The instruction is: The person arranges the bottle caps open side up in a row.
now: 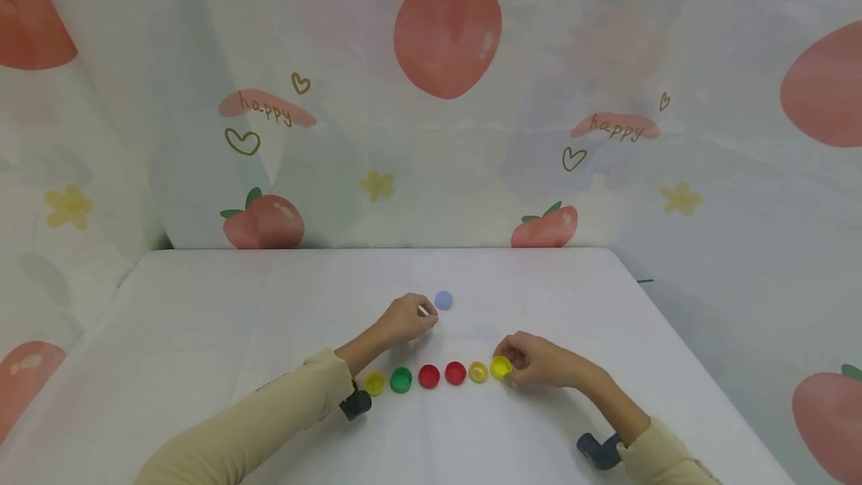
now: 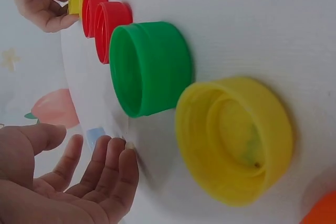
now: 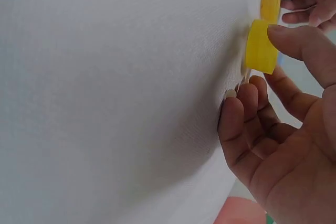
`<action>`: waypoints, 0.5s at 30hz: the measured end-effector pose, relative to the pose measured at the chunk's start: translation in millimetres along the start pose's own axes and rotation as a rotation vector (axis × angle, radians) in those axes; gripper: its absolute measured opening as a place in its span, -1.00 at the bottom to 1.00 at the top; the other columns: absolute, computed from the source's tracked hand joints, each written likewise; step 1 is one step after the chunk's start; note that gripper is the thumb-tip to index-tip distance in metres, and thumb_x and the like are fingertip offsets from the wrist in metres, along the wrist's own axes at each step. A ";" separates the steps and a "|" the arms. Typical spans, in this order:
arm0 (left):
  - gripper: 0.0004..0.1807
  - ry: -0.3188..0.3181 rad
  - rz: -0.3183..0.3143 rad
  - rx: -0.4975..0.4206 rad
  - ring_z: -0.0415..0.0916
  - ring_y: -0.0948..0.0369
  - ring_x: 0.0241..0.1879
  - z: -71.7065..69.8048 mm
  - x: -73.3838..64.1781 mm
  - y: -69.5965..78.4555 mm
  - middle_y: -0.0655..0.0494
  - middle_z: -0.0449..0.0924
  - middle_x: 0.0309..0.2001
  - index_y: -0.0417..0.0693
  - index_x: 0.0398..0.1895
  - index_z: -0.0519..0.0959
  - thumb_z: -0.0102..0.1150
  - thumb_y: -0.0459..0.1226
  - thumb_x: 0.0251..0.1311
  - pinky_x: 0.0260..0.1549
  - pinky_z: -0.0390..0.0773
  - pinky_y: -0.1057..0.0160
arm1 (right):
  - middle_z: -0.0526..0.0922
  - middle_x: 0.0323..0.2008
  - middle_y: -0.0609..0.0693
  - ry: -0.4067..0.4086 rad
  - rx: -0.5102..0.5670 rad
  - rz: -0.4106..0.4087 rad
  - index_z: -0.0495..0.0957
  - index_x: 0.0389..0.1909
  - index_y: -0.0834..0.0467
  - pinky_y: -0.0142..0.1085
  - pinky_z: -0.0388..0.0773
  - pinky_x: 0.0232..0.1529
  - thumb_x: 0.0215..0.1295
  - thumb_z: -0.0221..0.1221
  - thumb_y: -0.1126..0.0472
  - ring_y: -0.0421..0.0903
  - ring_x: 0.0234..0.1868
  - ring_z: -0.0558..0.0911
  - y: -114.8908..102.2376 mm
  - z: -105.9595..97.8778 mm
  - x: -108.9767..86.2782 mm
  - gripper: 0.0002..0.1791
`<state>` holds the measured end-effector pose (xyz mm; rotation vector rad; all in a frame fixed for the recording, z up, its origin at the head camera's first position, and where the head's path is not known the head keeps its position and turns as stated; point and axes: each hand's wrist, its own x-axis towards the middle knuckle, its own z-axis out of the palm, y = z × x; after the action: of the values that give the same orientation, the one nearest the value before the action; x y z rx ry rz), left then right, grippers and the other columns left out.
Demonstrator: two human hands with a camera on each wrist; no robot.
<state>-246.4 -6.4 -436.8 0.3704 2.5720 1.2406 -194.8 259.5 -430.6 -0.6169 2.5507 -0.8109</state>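
My right hand (image 1: 542,360) pinches a bright yellow bottle cap (image 1: 501,368) between thumb and finger, at the right end of a row of caps. In the right wrist view the thumb lies on the side of this yellow cap (image 3: 261,47), and the other fingers curl beside it at the cloth. My left hand (image 1: 412,318) is over the table behind the row, just short of a pale blue cap (image 1: 444,300). Seen from the left wrist, its fingers are loosely bent, the thumb stands apart and nothing lies between them.
Leftward from the held cap run a duller yellow cap (image 1: 478,372), two red caps (image 1: 455,373), a green cap (image 1: 400,379) and another yellow cap (image 1: 374,383). An orange cap (image 2: 323,212) edges into the left wrist view. White cloth (image 1: 539,298) covers the table, with a printed curtain behind.
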 end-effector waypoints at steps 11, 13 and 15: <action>-0.85 0.027 0.002 -0.016 0.48 0.17 -0.39 -1.6 -3.9 1.0 0.03 0.54 -0.27 -0.14 -0.23 0.57 0.21 -0.27 0.19 -0.44 0.54 0.28 | 0.44 -0.31 -0.09 0.027 -0.038 -0.033 0.49 -0.02 0.20 -0.36 0.46 -0.29 0.23 0.22 0.02 -0.13 -0.29 0.44 4.0 -1.7 1.4 -0.59; -0.80 0.022 0.000 -0.026 0.49 0.17 -0.40 -2.7 -3.9 0.9 0.01 0.55 -0.27 -0.17 -0.18 0.57 0.24 -0.28 0.16 -0.44 0.55 0.28 | 0.45 -0.31 -0.10 0.063 -0.039 -0.038 0.49 -0.02 0.22 -0.37 0.48 -0.30 0.25 0.20 0.00 -0.13 -0.30 0.45 2.9 -2.7 2.7 -0.58; -0.74 0.015 -0.006 -0.035 0.50 0.16 -0.43 -3.7 -3.4 0.4 0.00 0.56 -0.26 -0.20 -0.13 0.57 0.27 -0.29 0.13 -0.47 0.55 0.28 | 0.48 -0.31 -0.10 0.102 -0.038 -0.040 0.50 -0.03 0.23 -0.37 0.49 -0.29 0.26 0.19 0.02 -0.13 -0.29 0.46 1.5 -3.6 5.5 -0.60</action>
<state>-244.4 -10.0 -433.8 0.3477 2.5587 1.2893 -201.5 259.4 -430.1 -0.6563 2.6589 -0.8294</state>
